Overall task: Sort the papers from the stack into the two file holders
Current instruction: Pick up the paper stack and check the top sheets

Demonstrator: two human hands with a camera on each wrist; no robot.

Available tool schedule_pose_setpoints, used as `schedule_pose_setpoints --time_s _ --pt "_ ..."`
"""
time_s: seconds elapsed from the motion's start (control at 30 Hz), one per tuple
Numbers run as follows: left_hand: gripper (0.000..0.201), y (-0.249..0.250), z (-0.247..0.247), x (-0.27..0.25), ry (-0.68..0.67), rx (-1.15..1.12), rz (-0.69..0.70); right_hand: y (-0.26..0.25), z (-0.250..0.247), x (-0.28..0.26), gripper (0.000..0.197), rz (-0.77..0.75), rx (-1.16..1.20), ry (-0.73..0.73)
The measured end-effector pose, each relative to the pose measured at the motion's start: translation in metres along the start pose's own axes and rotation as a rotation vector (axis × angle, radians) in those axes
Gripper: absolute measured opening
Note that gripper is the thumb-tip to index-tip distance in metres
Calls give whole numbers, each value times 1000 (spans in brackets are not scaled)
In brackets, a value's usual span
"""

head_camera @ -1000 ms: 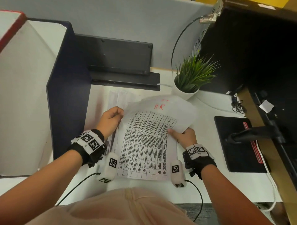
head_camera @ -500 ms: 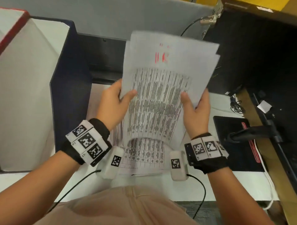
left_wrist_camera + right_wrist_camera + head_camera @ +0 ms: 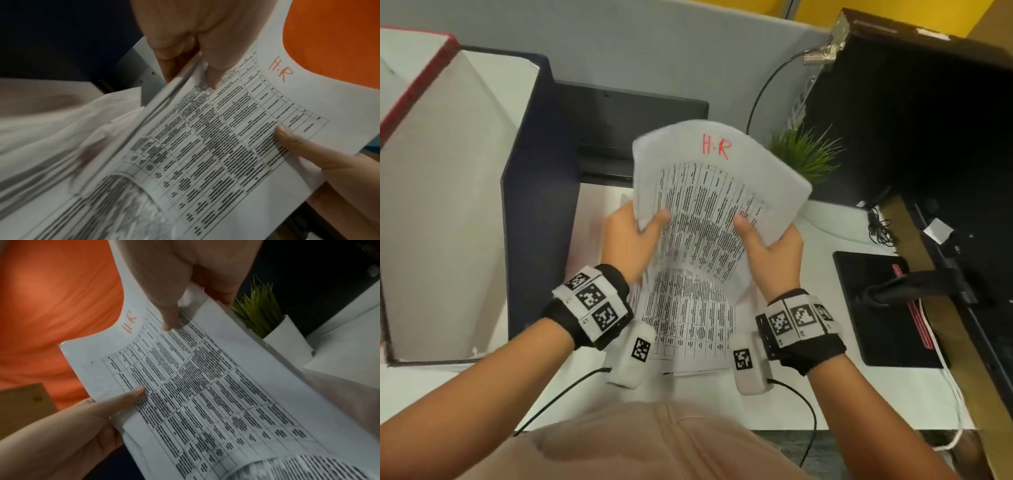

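Note:
Both of my hands hold up a printed table sheet bundle (image 3: 717,195) marked "H.R" in red; it bows, its top edge curling away from me. My left hand (image 3: 643,222) pinches its left edge, thumb on the front. On its right edge my right hand (image 3: 763,236) grips the same way. In the left wrist view the sheet (image 3: 226,129) sits under my thumb, with more pages fanned below. The right wrist view shows the sheet (image 3: 195,386) too. The paper stack (image 3: 688,329) lies on the desk beneath. A navy file holder (image 3: 541,205) and a red-edged file holder (image 3: 410,85) stand left.
A potted plant (image 3: 804,161) stands just behind the lifted sheet. A black panel (image 3: 630,116) leans at the back wall. A black pad (image 3: 876,308) and a dark bar (image 3: 911,291) lie at right, beside a dark monitor (image 3: 928,120). Cables trail off the desk's front edge.
A second ago the sheet lay on the stack with my hands at its sides. Both hands lifted it upright; it has since come down a little and bowed.

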State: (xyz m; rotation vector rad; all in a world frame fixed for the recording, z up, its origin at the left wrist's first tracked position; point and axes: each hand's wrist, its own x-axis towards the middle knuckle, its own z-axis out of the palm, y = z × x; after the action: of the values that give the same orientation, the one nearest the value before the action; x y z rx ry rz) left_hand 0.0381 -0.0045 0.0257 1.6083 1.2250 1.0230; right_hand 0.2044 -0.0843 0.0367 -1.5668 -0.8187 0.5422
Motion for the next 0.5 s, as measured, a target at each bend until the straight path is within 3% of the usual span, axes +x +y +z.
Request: schedule_pose_setpoints --time_s 0.13,0.3,0.4,0.5 --pt "19 -8 4 -5 -80 104 -155 5 13 -6 33 48 -60 14" --pt "15 30 -29 4 -18 -31 -62 -20 9 12 40 -50 -16 -5" --pt "23 58 -70 8 -32 19 -12 -32 5 20 33 -145 76 -134" --pt "34 78 -126 13 -7 130 -2 -24 -1 23 27 -209 -10 -248"
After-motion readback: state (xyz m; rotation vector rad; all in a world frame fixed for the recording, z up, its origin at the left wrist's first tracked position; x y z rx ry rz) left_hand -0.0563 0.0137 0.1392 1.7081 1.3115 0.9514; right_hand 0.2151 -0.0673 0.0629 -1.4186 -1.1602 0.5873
